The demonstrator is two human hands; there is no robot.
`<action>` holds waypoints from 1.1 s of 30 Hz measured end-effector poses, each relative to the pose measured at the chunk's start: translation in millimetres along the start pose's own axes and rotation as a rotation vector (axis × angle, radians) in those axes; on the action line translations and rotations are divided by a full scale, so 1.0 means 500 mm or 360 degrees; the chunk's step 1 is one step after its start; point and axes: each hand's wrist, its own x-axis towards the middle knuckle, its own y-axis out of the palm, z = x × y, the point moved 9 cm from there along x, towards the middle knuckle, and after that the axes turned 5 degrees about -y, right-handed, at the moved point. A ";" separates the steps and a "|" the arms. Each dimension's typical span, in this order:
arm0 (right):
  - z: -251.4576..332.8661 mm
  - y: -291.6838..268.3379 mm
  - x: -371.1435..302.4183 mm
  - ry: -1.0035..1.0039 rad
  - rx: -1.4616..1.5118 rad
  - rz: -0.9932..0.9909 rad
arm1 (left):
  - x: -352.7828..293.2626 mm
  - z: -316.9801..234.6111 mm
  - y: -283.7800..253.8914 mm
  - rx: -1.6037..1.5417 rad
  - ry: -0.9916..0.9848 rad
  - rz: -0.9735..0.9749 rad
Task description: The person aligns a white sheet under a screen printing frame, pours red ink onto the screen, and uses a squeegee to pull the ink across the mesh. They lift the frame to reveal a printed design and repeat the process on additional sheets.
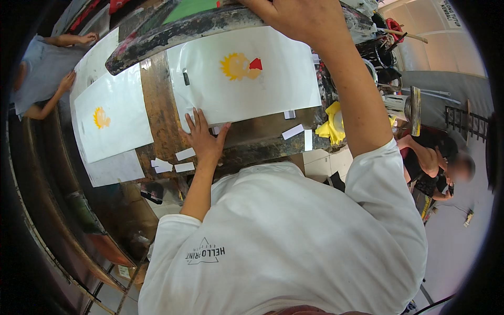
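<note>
A white sheet (262, 100) printed with a yellow and red figure (240, 66) lies on the stained worktable (157, 100). My left hand (202, 136) rests flat on the sheet's near edge, fingers spread, holding nothing. My right hand (299, 18) reaches far over the sheet and is closed on the dark, ink-stained bar (178, 32) that lies across the sheet's far edge. The fingertips of that hand are cut off by the top of the picture.
A second white sheet with a yellow print (113, 118) lies to the left. Small white paper strips (173, 165) lie along the near edge. A yellow cloth (331, 126) sits at the right. One person (47, 73) works at far left, another (436, 160) sits at the right.
</note>
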 end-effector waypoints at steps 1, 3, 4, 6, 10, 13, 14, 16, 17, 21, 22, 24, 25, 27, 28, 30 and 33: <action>-0.003 -0.001 0.003 -0.0013 0.0019 -0.0041 | 0.010 -0.010 -0.035 -0.0191 0.0100 -0.0191; -0.005 -0.011 0.011 -0.0046 0.0049 -0.0122 | 0.055 -0.039 -0.117 -0.0541 0.0111 -0.0363; -0.006 -0.012 0.014 -0.0046 0.0019 -0.0133 | 0.079 -0.056 -0.170 -0.0712 0.0115 -0.0456; -0.009 -0.015 0.023 -0.0054 -0.0041 -0.0162 | 0.103 -0.055 -0.247 -0.0762 0.0041 -0.0628; -0.009 -0.004 0.030 0.0064 -0.0032 0.0136 | 0.123 0.068 -0.332 -0.0986 -0.0139 -0.0713; 0.005 -0.015 0.035 -0.0014 0.0016 0.0006 | 0.124 0.187 -0.403 -0.0618 0.0042 -0.0886; 0.005 -0.017 0.035 -0.0007 0.0007 0.0024 | 0.128 0.217 -0.420 -0.0481 0.0122 -0.0928; 0.001 -0.009 0.032 0.0022 -0.0009 0.0064 | 0.138 0.293 -0.442 -0.0450 0.0039 -0.0968; 0.009 -0.011 0.032 -0.0020 -0.0030 0.0050 | 0.141 0.358 -0.442 -0.0363 0.0046 -0.0993; 0.005 0.002 0.015 -0.0131 -0.0136 -0.0060 | 0.186 0.543 -0.390 -0.0134 0.0004 -0.0840; -0.020 0.018 -0.004 -0.0253 -0.0192 -0.0138 | 0.190 0.569 -0.367 0.0057 0.0001 -0.0785; -0.026 0.034 -0.005 -0.0181 -0.0256 0.0049 | 0.158 0.654 -0.297 0.0378 -0.0363 -0.0716; -0.021 0.034 -0.003 -0.0151 -0.0232 0.0098 | 0.130 0.680 -0.250 0.0529 -0.0332 -0.0640; -0.029 0.045 -0.011 -0.0063 -0.0259 0.0191 | 0.101 0.641 -0.149 0.0601 -0.0150 -0.0230; -0.027 0.043 -0.014 -0.0088 -0.0254 0.0159 | 0.089 0.619 -0.123 0.0497 -0.0104 -0.0156; -0.026 0.033 -0.011 -0.0162 -0.0251 0.0104 | 0.065 0.603 -0.091 0.0434 -0.0077 -0.0216; -0.016 0.021 -0.006 -0.0208 -0.0189 -0.0039 | 0.062 0.616 -0.059 0.0446 -0.0146 -0.0077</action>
